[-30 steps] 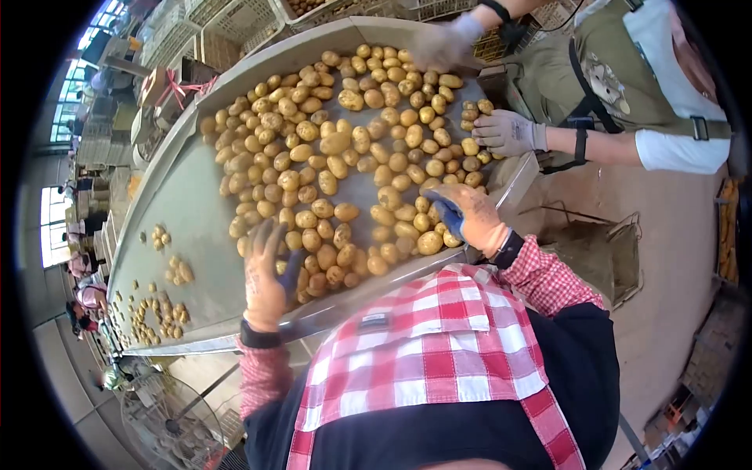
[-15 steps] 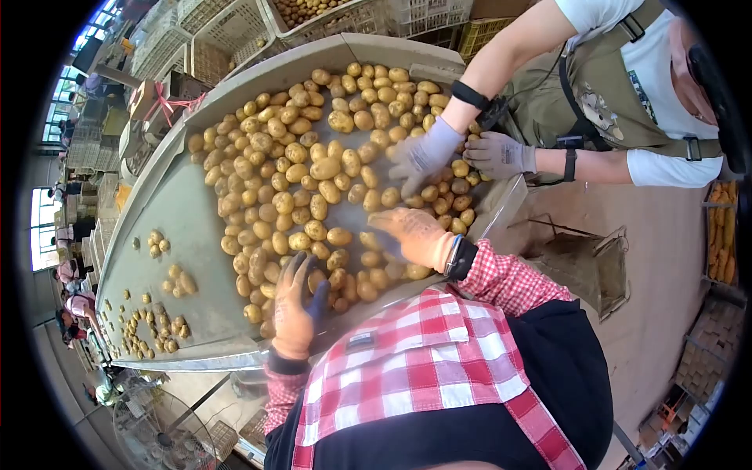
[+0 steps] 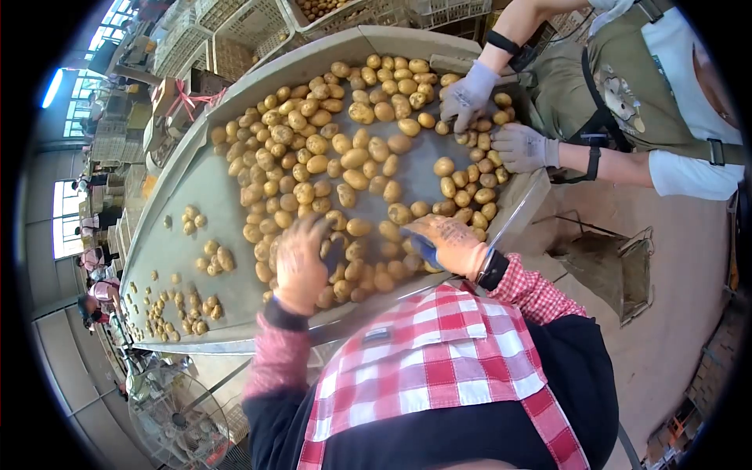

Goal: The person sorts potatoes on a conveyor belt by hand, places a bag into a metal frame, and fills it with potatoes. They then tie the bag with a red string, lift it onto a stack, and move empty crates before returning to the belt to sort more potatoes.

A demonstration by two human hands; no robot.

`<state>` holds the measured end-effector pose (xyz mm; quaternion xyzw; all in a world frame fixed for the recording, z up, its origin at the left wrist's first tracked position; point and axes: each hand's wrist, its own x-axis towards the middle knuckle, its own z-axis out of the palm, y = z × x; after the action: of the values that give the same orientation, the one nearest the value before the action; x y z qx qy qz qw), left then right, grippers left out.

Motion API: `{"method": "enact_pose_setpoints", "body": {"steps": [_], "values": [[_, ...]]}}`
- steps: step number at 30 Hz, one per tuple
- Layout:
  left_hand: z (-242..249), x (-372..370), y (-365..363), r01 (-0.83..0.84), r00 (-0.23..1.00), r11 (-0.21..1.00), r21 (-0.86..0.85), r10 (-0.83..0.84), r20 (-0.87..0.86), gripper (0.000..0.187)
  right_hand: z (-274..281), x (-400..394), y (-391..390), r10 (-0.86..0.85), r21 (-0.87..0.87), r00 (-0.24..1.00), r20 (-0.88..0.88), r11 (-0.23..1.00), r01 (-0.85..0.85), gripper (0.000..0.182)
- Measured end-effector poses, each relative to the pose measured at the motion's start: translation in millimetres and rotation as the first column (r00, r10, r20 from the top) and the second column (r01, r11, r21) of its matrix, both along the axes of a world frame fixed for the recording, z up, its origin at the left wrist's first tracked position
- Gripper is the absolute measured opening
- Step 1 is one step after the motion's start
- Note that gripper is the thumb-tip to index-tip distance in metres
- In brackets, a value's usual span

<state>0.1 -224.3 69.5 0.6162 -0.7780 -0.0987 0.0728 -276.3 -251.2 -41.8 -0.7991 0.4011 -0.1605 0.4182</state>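
Observation:
Many potatoes (image 3: 315, 144) are spread over a grey metal sorting table (image 3: 176, 251). My left hand (image 3: 300, 265), in an orange glove with a blue palm, reaches over the potatoes at the near edge. Its fingers are extended and slightly blurred, the thumb apart, touching potatoes. My right hand (image 3: 448, 244), gloved the same way, rests against potatoes at the near right side. Its fingers point left, stretched out, with the blue palm side partly showing; neither hand grips a potato that I can see.
A co-worker's grey-gloved hands (image 3: 468, 98) handle potatoes at the table's right end. Plastic crates (image 3: 249, 39) stand beyond the raised far rim. Small potato groups (image 3: 215, 257) lie farther left. A fan (image 3: 178, 421) stands at lower left, a frame with a sack (image 3: 603, 262) at right.
My left hand has moved up onto the potatoes, and my right hand has shifted slightly. The co-worker's hand has drawn back toward the right end, with more bare surface showing mid-table. The view has shifted slightly.

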Motion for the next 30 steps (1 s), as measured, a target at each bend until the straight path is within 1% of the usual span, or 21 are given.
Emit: {"method": "enact_pose_setpoints", "body": {"steps": [2, 3, 6, 8, 10, 11, 12, 13, 14, 16, 17, 18, 20, 21, 22, 24, 25, 27, 28, 29, 30], "values": [[1, -11, -43, -0.029, 0.999, 0.999, -0.038, 0.029, -0.017, 0.040, -3, 3, 2, 0.057, -0.095, 0.998, -0.006, 0.994, -0.058, 0.033], [-12, -9, -67, 0.007, 1.000, 0.997, -0.079, -0.006, 0.019, 0.039, 0, 3, 1, 0.071, -0.072, 0.997, 0.009, 0.995, -0.070, 0.033], [-64, -8, -120, -0.008, 0.998, 1.000, -0.020, 0.009, 0.060, 0.042, 4, 1, 1, 0.077, -0.046, 0.996, 0.041, 0.996, -0.075, 0.033], [-91, -16, -146, -0.105, 0.950, 0.972, 0.210, 0.035, 0.311, 0.046, 5, -3, 4, 0.050, -0.055, 0.997, 0.051, 0.997, -0.047, 0.033], [-100, -23, -156, -0.113, 0.953, 0.968, 0.224, 0.042, 0.300, 0.051, 5, -7, 5, 0.003, 0.000, 0.997, 0.080, 1.000, -0.003, 0.033], [-100, -25, -160, -0.151, 0.955, 0.961, 0.232, 0.081, 0.285, 0.053, -1, -8, 3, -0.011, -0.001, 0.997, 0.081, 1.000, 0.011, 0.033], [-101, -25, -161, -0.193, 0.954, 0.950, 0.244, 0.123, 0.273, 0.055, -11, -8, 3, -0.034, 0.052, 0.992, 0.124, 0.998, 0.028, 0.033], [-105, -20, -162, -0.183, 0.963, 0.960, 0.212, 0.132, 0.236, 0.055, -12, -8, 3, -0.056, 0.107, 0.984, 0.169, 0.994, 0.038, 0.032], [-108, -16, -160, -0.181, 0.961, 0.961, 0.209, 0.128, 0.244, 0.055, -13, -9, 2, -0.060, 0.106, 0.982, 0.177, 0.994, 0.041, 0.032], [-108, -10, -153, -0.145, 0.986, 0.968, 0.206, 0.124, 0.110, 0.050, -7, -13, -2, -0.187, 0.127, 0.918, 0.349, 0.980, 0.151, 0.028], [-107, -9, -149, -0.104, 0.992, 0.976, 0.191, 0.087, 0.095, 0.045, 9, -14, -4, -0.290, 0.236, 0.886, 0.362, 0.948, 0.214, 0.025], [-107, -8, -145, -0.114, 0.990, 0.973, 0.201, 0.095, 0.101, 0.045, 3, -12, -5, -0.350, 0.301, 0.827, 0.439, 0.925, 0.232, 0.025], [-94, -15, -133, -0.063, 0.994, 0.980, 0.188, 0.045, 0.099, 0.040, -9, -6, -12, -0.376, 0.354, 0.784, 0.493, 0.910, 0.214, 0.025], [-97, -11, -128, -0.037, 0.999, 0.990, 0.139, 0.034, 0.022, 0.036, -6, -6, -13, -0.412, 0.464, 0.727, 0.550, 0.874, 0.144, 0.025], [-98, -8, -125, -0.057, 0.998, 0.989, 0.139, 0.055, 0.021, 0.036, -7, -4, -14, -0.397, 0.464, 0.736, 0.549, 0.877, 0.127, 0.025], [-100, -4, -119, -0.014, 0.989, 0.989, 0.147, 0.035, -0.141, 0.033, -9, -4, -14, -0.533, 0.648, 0.643, 0.550, 0.758, 0.074, 0.024], [-102, -2, -114, -0.046, 0.962, 0.978, 0.201, 0.098, -0.256, 0.036, -10, -3, -14, -0.528, 0.652, 0.649, 0.547, 0.756, 0.066, 0.024], [-78, -23, -94, -0.036, 0.821, 0.945, 0.325, 0.213, -0.530, 0.040, -8, -3, -17, -0.700, 0.867, 0.521, 0.488, 0.459, -0.195, 0.036], [-64, -39, -82, -0.006, 0.707, 0.911, 0.412, 0.295, -0.643, 0.041, -5, -3, -16, -0.782, 0.902, 0.469, 0.410, 0.275, -0.332, 0.044], [-45, -55, -68, 0.066, 0.707, 0.935, 0.347, 0.201, -0.678, 0.042, 9, 0, -19, -0.787, 0.911, 0.503, 0.357, 0.175, -0.373, 0.054], [-24, -67, -58, 0.136, 0.697, 0.951, 0.276, 0.106, -0.709, 0.043, 5, 0, -17, -0.758, 0.859, 0.458, 0.465, 0.259, -0.443, 0.052]]}}
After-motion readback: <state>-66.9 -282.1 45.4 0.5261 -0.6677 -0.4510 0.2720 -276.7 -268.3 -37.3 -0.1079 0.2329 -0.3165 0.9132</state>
